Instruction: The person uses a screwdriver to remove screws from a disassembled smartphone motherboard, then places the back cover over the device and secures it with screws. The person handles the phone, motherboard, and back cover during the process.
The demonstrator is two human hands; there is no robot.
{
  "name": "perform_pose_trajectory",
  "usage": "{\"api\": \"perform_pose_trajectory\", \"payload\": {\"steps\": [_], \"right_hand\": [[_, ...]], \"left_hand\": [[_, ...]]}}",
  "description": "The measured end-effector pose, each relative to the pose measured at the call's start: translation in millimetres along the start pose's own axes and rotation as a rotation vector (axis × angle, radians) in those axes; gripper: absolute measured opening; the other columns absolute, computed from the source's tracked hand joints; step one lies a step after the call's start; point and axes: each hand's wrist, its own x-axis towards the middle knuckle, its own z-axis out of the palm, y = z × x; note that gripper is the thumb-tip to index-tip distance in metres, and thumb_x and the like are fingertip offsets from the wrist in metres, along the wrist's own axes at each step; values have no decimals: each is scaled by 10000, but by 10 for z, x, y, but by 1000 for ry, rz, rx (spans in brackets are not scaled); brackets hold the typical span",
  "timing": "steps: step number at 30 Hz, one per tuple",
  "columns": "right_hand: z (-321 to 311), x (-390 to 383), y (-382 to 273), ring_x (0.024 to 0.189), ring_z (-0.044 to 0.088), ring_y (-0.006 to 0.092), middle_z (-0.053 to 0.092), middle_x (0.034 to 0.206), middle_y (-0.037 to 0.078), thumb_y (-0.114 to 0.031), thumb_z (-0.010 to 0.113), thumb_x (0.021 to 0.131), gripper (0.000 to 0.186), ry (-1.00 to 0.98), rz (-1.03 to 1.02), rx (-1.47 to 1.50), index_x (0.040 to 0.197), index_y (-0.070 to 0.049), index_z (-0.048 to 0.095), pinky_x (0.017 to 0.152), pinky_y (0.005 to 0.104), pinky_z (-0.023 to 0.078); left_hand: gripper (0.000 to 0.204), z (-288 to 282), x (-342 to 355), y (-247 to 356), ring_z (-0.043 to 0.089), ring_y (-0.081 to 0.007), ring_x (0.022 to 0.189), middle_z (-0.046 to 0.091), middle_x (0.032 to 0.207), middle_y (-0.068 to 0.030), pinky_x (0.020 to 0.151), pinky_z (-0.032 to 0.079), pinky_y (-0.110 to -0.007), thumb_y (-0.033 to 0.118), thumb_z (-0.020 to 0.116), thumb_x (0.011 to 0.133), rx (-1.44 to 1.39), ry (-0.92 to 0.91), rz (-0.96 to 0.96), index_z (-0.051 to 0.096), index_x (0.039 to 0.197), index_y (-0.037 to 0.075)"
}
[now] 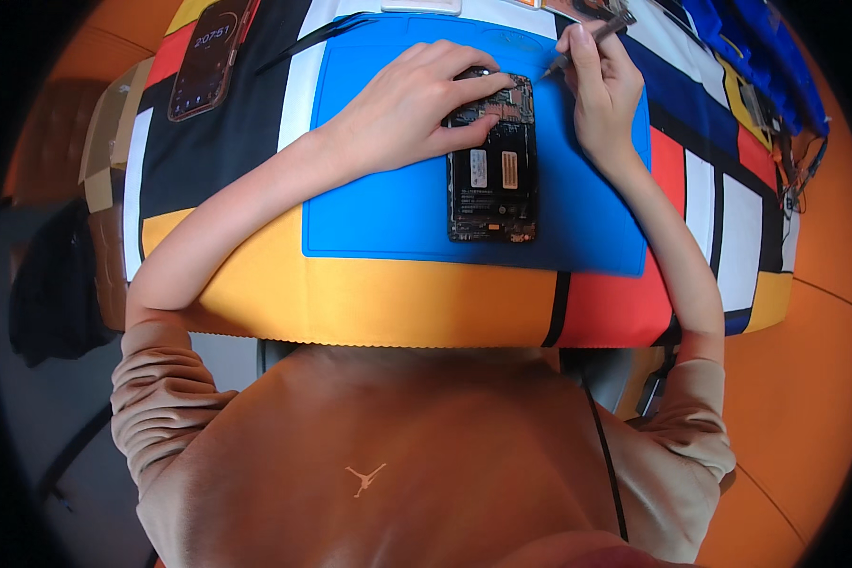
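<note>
Left hand [417, 106] spread, palm down; right hand [603, 99] curled, pinching.

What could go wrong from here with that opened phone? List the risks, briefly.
1. The slim tool in the right hand has its tip near the opened phone's upper corner; a slip might scratch the exposed circuit board.
2. The left hand has fingers over that board; pressing hard could strain its small parts.

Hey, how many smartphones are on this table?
2 for certain: an opened smartphone on the blue mat, with the left hand on it, and a lit-screen smartphone at upper left. A white object cut off at the top might be another.
</note>
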Motion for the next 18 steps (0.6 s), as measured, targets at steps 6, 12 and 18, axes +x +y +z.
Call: {"api": "perform_pose_trajectory", "payload": {"steps": [6, 12, 18], "right_hand": [[3, -25, -31, 582, 361, 4, 491, 730, -53, -255, 530, 1077, 262, -20, -5, -67, 952, -40, 614, 514, 189, 254], [15, -17, -43, 580, 376, 11, 505, 721, -46, -252, 528, 1077, 262, -21, -42, -117, 961, -35, 618, 514, 191, 261], [17, -14, -59, 582, 383, 13, 501, 704, -47, -255, 521, 1080, 272, -32, -41, -201, 957, -35, 622, 516, 198, 270]], "left_hand": [[390, 40, -15, -29, 580, -275, 1175, 618, 1294, -86, 1014, 469, -401, 235, 717, 931, 8, 25, 9, 667, 1303, 129], [396, 56, -20, -51, 578, -273, 1175, 617, 1294, -80, 1011, 468, -399, 231, 718, 931, 14, 40, 32, 660, 1311, 136], [397, 65, -24, -57, 580, -275, 1173, 617, 1288, -81, 1010, 470, -397, 230, 716, 931, 22, 46, 36, 657, 1313, 137]]}}
